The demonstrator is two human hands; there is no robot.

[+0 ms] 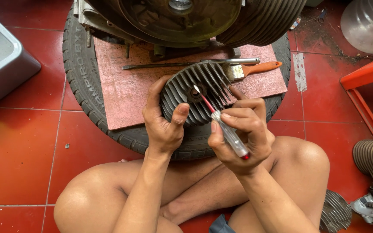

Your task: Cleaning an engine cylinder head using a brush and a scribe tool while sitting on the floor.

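While left hand [162,125] grips finned head [195,92], right hand [242,133] holds screwdriver [223,127]

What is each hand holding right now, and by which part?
Left hand grips the round grey finned metal cylinder head by its lower-left rim. Right hand holds the red-shafted screwdriver by its clear handle.
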